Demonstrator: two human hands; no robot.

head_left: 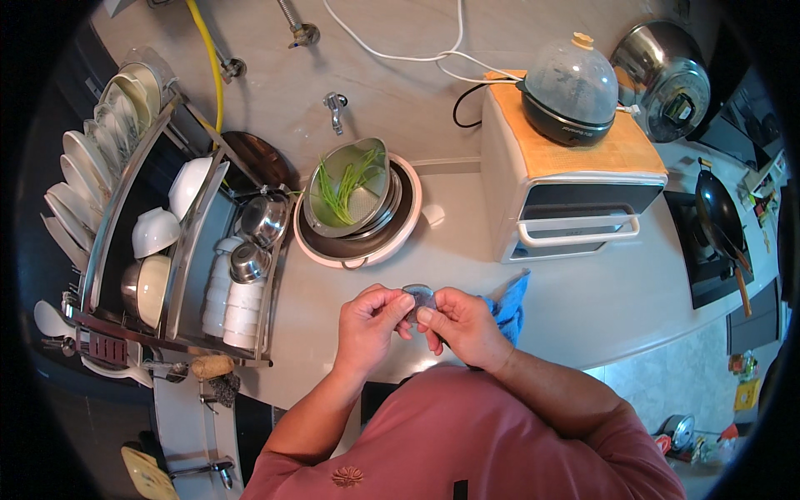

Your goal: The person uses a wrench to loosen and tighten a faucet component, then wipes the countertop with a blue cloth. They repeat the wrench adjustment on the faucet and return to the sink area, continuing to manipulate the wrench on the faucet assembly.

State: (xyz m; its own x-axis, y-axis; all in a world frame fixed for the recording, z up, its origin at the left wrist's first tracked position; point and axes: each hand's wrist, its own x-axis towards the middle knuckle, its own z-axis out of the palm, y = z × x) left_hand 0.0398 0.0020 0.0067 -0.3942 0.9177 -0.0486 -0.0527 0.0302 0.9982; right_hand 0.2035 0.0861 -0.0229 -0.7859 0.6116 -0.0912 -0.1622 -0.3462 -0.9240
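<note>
Between my two hands, just above the counter's front part, is a small dark grey rounded object with a shiny rim; its exact kind is unclear. My left hand pinches its left side between thumb and fingers. On the opposite side, my right hand grips it, the thumb lying across its face. Behind my right hand lies a crumpled blue cloth, partly hidden. Farther back, thin green stalks lie in a metal strainer basin, stacked on other metal bowls inside a wide pale-rimmed basin.
A tiered dish rack with plates, bowls and cups stands left. On the right, a white countertop oven carries an orange cloth and a domed egg cooker. Beyond are a large steel pot and a wok on a cooktop.
</note>
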